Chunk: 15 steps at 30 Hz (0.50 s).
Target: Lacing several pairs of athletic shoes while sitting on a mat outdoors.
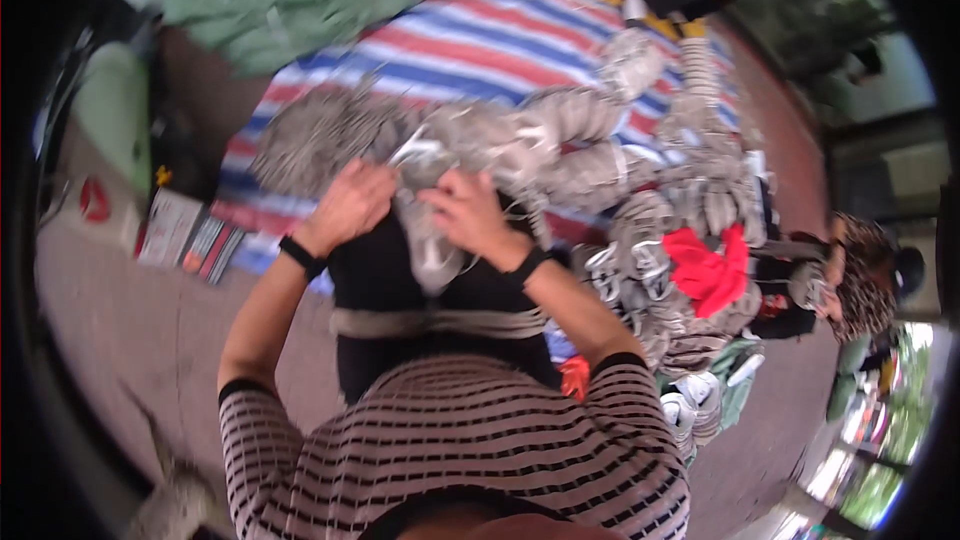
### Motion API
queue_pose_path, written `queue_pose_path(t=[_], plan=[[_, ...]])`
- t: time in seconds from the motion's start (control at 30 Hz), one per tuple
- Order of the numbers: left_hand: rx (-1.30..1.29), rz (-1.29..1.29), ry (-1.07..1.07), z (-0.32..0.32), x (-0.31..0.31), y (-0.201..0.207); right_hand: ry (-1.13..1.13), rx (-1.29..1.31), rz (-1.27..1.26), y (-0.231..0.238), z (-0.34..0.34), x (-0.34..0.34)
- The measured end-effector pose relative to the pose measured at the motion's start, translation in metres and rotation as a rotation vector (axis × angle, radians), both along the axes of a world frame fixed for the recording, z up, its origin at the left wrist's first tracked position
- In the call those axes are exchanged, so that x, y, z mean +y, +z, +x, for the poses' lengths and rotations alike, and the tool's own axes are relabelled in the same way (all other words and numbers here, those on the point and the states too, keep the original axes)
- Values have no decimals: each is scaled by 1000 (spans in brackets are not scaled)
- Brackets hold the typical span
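Observation:
Over my lap lies a grey knitted bundle (434,248), seemingly of work gloves, with its narrow end hanging down between my dark-clad legs. At its upper left edge my left hand (356,204) is closed, fingers curled on the grey material. My right hand (470,212) grips the bundle from the other side, thumb and fingers bent toward the left hand. A white strip (420,152) shows just beyond the fingers. Motion blur hides the finer detail of the fingertips. Past my hands, a heap of grey fringed material (325,135) touches more grey bundles (570,118).
A red, white and blue striped sheet (480,35) is spread ahead, with a green cloth (310,0) at far left. More tied bundles and a red cloth (708,268) lie to my right. Another person (862,275) sits beyond them. A box (172,225) stands at left.

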<state>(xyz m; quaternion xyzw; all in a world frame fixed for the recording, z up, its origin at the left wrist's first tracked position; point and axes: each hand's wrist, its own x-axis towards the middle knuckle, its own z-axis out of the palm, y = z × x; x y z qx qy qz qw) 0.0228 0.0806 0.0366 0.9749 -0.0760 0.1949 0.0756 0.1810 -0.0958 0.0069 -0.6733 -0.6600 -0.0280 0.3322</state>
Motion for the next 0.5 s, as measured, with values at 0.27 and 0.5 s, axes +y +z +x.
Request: queue_pose_path(t=[0.27,0.5], plan=[[-344,-239,1171,-240,91,-20,478,202,-83,57,-62,-42],[-339,-415,1559,-320,73,-41,826,586,-272,110,-66,-77]])
